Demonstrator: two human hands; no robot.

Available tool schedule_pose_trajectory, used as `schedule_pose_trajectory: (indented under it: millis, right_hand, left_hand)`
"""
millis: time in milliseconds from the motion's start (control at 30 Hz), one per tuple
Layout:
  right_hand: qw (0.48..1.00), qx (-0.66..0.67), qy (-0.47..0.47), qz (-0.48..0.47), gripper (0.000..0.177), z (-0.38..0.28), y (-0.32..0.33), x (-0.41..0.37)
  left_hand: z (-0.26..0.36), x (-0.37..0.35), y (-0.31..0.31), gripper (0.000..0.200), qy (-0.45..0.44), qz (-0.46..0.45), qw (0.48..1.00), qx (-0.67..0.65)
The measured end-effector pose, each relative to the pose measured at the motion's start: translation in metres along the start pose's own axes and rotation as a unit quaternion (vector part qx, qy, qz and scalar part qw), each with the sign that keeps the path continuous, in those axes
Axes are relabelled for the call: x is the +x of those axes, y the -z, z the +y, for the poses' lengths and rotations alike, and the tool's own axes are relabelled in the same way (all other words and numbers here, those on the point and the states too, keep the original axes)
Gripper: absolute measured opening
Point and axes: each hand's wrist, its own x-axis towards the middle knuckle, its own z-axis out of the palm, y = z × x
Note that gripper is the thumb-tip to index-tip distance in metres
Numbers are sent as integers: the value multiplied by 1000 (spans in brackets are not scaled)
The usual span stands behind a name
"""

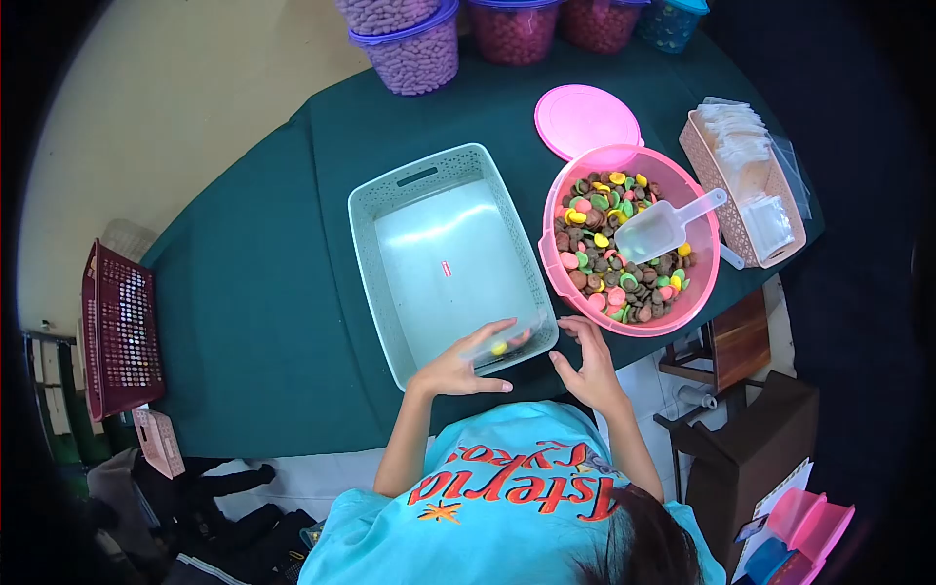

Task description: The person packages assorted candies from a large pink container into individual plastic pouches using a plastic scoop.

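My left hand is at the near end of the pale green tray, holding a small clear bag by its fingers. A yellow piece shows inside the bag; its other contents are blurred. The left thumb stands apart, over the near rim. To the right, my right hand has its thumb and fingers apart and nothing between them. It is between the tray's near right corner and the pink tub. Brown, green, yellow and pink pieces fill the tub, with a clear scoop resting on them.
A pink lid lies behind the tub. At the right, a pink basket holds clear bags. Lidded containers line the far edge. A maroon basket is at the far left of the green-covered table.
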Motion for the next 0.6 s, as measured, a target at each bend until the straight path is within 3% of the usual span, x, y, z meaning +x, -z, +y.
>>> schedule_pose_trajectory:
  millis: [67,233,333,467,533,600]
  right_hand:
    - [1000,-5,16,7,42,1,0,1]
    - [1000,8,8,-7,42,2,0,3]
    - [1000,6,9,-10,43,2,1,3]
    - [1000,3,10,-12,44,2,2,3]
    - [1000,-2,9,-25,44,2,2,3]
    - [1000,-2,12,-24,44,4,2,3]
  left_hand:
    - [1,-3,1,73,-3,24,1000,-5]
    - [-6,-2,-1,40,68,71,993,-62]
    - [-2,-2,1,32,40,84,994,-54]
    - [-6,-2,3,34,30,84,995,-49]
    - [-13,0,4,39,-39,31,999,-2]
    - [-15,0,0,42,-36,19,999,-18]
